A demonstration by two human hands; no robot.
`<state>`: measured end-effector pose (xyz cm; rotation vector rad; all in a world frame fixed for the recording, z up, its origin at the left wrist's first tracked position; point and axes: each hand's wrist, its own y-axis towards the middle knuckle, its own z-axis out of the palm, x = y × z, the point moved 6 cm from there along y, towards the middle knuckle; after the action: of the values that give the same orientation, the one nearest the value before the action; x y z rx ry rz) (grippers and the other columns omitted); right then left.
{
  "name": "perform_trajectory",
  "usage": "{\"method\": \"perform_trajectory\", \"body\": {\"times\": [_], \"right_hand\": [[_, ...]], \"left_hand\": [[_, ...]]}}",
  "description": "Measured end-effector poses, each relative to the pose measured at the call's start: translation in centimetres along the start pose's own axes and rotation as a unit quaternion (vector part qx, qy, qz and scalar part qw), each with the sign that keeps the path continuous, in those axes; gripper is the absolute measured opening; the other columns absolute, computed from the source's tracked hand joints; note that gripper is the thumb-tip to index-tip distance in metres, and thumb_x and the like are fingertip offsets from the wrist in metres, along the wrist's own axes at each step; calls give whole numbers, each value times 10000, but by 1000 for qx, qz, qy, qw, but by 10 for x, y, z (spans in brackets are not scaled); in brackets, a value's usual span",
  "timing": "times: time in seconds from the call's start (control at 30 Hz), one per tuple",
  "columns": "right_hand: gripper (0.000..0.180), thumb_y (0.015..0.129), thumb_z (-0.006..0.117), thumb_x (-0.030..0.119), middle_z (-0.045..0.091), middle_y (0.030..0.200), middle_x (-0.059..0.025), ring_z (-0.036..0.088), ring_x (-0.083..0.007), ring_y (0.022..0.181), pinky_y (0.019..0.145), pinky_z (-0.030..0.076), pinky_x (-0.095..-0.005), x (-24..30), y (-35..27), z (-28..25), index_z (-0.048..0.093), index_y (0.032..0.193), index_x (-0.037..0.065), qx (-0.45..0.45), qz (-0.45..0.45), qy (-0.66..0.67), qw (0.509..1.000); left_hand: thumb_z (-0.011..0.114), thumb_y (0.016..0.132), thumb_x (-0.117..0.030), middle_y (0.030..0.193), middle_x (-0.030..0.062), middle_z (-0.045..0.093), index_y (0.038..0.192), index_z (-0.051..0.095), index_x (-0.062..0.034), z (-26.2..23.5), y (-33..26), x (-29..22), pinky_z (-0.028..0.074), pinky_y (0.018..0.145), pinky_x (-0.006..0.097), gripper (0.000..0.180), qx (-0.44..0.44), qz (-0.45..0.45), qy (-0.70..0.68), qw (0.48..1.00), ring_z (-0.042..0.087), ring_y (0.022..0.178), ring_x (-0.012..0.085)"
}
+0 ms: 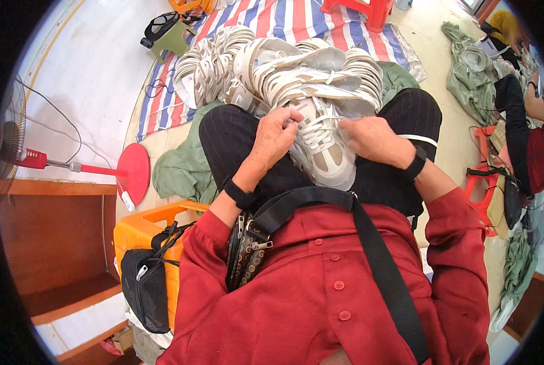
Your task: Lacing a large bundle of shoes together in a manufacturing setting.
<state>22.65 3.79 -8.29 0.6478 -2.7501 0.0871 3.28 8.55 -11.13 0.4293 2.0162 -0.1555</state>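
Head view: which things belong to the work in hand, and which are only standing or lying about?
In the work:
- front shoe
- laces, between left hand and right hand
- shoe pile, probably

Only about:
- fan
- green stool
- black bag

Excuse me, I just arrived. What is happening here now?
A person in a red shirt is handling a white-and-beige shoe, its toe pointing toward their body. Their left hand and right hand are on either side of its white laces. Many similar shoes are piled just beyond it.
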Motion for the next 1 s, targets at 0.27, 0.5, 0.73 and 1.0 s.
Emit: {"method": "perform_trajectory", "body": {"times": [0.27, 0.5, 0.73, 1.0], "right_hand": [[152, 852, 588, 132, 512, 614, -3, 464, -85, 570, 517, 395, -266, 4, -4, -53, 622, 835, -15, 131, 14, 359, 924], [138, 795, 655, 125, 451, 628, 79, 393, -18, 560, 491, 295, -191, -32, -71, -146, 616, 902, 47, 8, 141, 316, 938], [146, 796, 583, 46, 506, 688, -69, 499, -150, 613, 570, 394, -273, -78, -143, -206, 558, 933, 1, -170, 201, -38, 964], [207, 933, 434, 60, 585, 1023, -170, 602, -347, 877, 744, 467, -368, -140, -215, -242, 535, 1109, 23, -321, 188, -213, 904]], "left_hand": [[532, 812, -39, 756, 38, 617, 938, 634, 1, 7, 4, -10, 475, 590, 246, 167, 116, 41, 23, 992, 569, 618, 96], [549, 788, -68, 734, 39, 613, 917, 639, 7, 8, 27, -36, 476, 585, 257, 174, 159, 28, 32, 986, 568, 606, 105], [520, 782, -74, 647, 35, 585, 872, 649, 11, 31, 18, -8, 469, 521, 263, 179, 186, -1, 34, 982, 549, 541, 113], [512, 805, -77, 654, 50, 603, 987, 652, -13, 32, 12, -14, 469, 529, 274, 238, 126, 21, 45, 991, 557, 543, 104]]}}
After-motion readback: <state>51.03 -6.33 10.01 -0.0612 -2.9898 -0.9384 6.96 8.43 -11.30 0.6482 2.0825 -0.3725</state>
